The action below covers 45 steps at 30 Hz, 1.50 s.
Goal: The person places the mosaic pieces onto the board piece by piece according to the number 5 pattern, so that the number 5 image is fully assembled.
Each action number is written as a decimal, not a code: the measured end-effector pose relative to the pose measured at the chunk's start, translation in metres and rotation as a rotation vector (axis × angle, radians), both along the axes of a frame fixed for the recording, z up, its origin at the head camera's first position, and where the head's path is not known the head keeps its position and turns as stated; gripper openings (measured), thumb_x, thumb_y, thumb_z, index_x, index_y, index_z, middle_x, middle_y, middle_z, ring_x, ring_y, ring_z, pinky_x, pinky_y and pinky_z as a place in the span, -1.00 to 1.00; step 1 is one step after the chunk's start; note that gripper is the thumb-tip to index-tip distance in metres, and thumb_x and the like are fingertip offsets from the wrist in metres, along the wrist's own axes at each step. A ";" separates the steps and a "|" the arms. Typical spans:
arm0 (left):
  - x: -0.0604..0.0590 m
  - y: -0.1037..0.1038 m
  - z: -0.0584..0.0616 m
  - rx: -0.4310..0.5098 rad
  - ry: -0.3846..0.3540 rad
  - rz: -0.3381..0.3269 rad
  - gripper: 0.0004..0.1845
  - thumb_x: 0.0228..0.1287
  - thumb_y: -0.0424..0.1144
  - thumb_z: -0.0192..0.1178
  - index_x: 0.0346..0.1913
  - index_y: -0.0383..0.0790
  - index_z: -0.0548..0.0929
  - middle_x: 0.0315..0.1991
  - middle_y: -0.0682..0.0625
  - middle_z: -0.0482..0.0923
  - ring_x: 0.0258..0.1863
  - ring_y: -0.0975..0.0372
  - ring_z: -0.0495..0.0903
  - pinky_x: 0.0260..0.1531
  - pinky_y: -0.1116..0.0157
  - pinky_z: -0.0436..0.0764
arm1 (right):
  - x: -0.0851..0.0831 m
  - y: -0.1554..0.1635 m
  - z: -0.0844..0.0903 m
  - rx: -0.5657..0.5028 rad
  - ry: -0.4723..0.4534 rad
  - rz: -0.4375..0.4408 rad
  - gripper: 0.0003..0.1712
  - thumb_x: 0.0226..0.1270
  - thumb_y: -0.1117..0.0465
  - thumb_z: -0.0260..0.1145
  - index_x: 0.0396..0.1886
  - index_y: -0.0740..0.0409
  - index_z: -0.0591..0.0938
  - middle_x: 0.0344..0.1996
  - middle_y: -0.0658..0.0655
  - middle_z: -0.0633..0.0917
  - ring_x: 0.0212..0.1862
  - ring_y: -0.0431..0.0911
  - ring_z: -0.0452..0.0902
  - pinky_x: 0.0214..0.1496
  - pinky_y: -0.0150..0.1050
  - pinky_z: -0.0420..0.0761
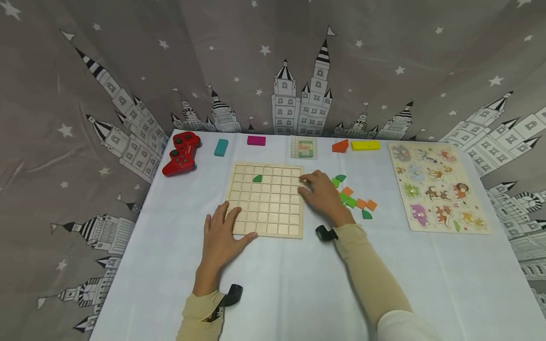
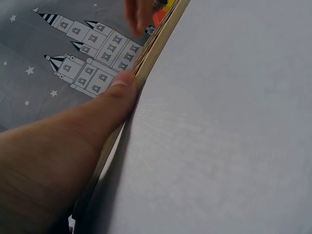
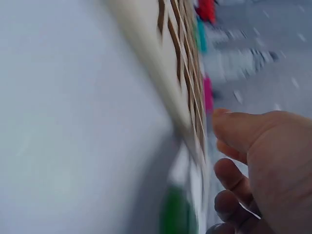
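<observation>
A pale wooden grid board lies in the middle of the white table, with one green quarter-round piece in an upper-left cell. My left hand rests flat on the board's near left corner, fingers spread. Its thumb lies against the board's edge. My right hand sits at the board's right edge near the top cells, fingers curled. The blurred right wrist view shows the thumb and curled fingers beside the board and a green blur. Whether that hand holds a piece is unclear.
Loose green and orange pieces lie right of the board. Along the back stand a red game controller, teal block, magenta block, pattern card, orange block and yellow block. An animal puzzle lies far right.
</observation>
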State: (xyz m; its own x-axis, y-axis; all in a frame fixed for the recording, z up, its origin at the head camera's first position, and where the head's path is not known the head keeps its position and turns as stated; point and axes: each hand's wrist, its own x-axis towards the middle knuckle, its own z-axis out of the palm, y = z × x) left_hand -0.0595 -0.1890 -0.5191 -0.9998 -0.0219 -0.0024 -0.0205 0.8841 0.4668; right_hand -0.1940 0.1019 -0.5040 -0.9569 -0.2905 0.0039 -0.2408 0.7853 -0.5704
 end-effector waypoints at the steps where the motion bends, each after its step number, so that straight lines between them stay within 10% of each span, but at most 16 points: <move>1: 0.001 -0.001 0.000 0.000 0.001 0.002 -0.04 0.05 0.33 0.41 0.45 -0.08 0.39 0.62 -0.22 0.02 0.63 -0.17 -0.04 0.56 -0.27 -0.18 | 0.006 0.013 -0.001 -0.012 0.009 -0.036 -0.55 0.45 0.00 0.34 0.25 0.06 0.64 0.00 0.20 0.62 -0.02 0.07 0.53 0.07 0.01 0.56; 15: 0.005 -0.013 -0.003 -0.004 0.030 0.014 -0.04 0.05 0.35 0.40 0.44 -0.08 0.40 0.61 -0.23 0.05 0.61 -0.17 0.00 0.54 -0.29 -0.15 | 0.078 0.138 -0.024 -0.091 0.199 -0.386 -0.66 0.38 0.22 0.40 0.09 0.27 0.70 -0.22 0.27 0.65 -0.33 -0.01 0.41 -0.31 -0.24 0.37; 45: -0.002 0.000 -0.006 0.037 0.020 0.009 -0.03 0.01 0.31 0.46 0.43 -0.10 0.43 0.61 -0.23 0.06 0.61 -0.17 0.01 0.55 -0.28 -0.17 | 0.065 0.135 -0.005 0.024 0.029 -0.392 -0.59 0.50 0.12 0.23 0.16 0.33 0.60 -0.08 0.29 0.55 -0.22 0.06 0.40 -0.22 -0.16 0.36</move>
State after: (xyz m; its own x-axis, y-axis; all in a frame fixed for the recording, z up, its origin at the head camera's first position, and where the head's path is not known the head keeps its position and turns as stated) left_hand -0.0616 -0.1886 -0.5246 -0.9994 -0.0312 0.0169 -0.0185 0.8660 0.4997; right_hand -0.1289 0.2372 -0.5085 -0.9948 0.0967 0.0304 0.0644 0.8342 -0.5477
